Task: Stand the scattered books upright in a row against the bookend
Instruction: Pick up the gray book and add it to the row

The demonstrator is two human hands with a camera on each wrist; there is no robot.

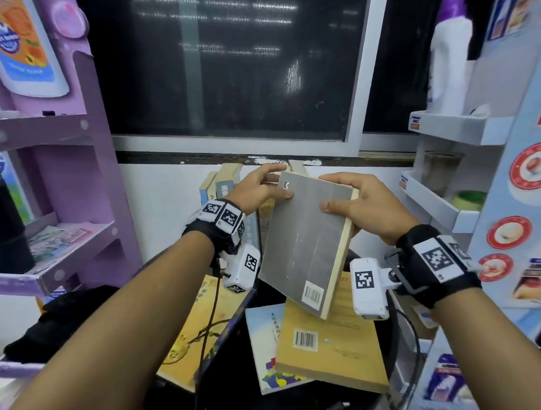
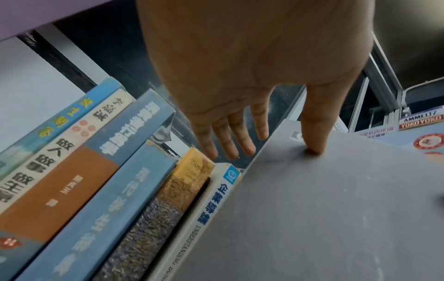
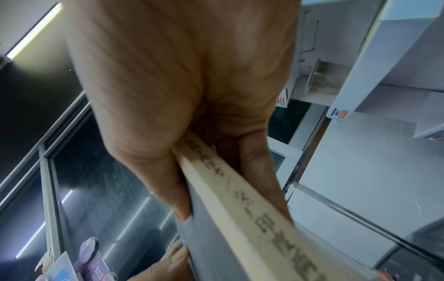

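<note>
A grey-covered book point(image 1: 305, 240) with a tan spine point(image 3: 252, 218) hangs tilted above the table. My right hand point(image 1: 333, 192) grips its upper right edge, thumb on the cover and fingers behind the spine. The left hand point(image 1: 277, 182) is at the top left corner. Its thumb tip point(image 2: 312, 150) presses on the grey cover point(image 2: 336, 209), and its fingers point(image 2: 230, 140) reach out straight past the book's edge. Just behind stands a leaning row of several books point(image 2: 100, 180), partly hidden in the head view point(image 1: 223, 183). I cannot see a bookend.
Flat on the dark table below lie a tan book with a barcode point(image 1: 328, 341), a pale illustrated book point(image 1: 266, 344) and a yellow book point(image 1: 188, 335). A purple shelf unit point(image 1: 77, 213) stands close on the left, a white and blue one point(image 1: 467, 196) on the right. A dark window point(image 1: 226, 67) is behind.
</note>
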